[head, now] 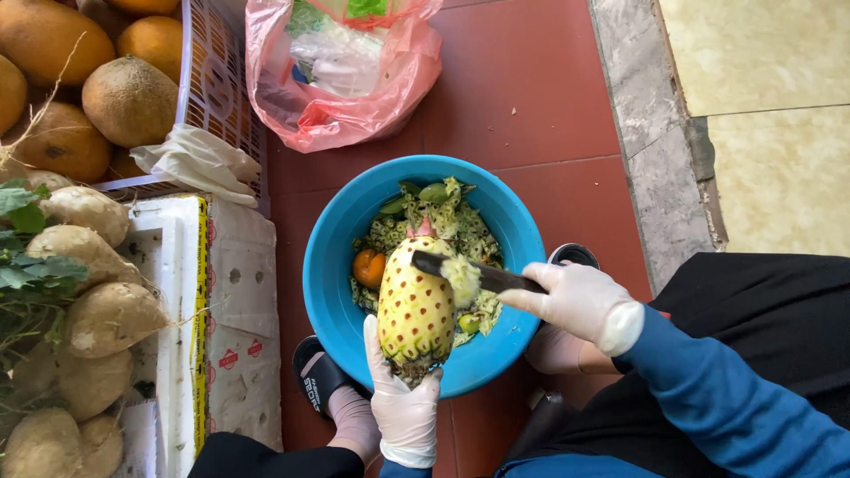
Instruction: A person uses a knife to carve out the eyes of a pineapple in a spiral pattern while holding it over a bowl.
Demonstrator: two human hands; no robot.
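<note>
Over the blue basin of peelings, my left hand has its fingers wrapped around the base of the peeled pineapple, while my right hand grips the knife, blade against the fruit's upper side.

Bare red floor lies open right of the blue basin; behind it a pink bag blocks, left a foam box crowds close.
</note>
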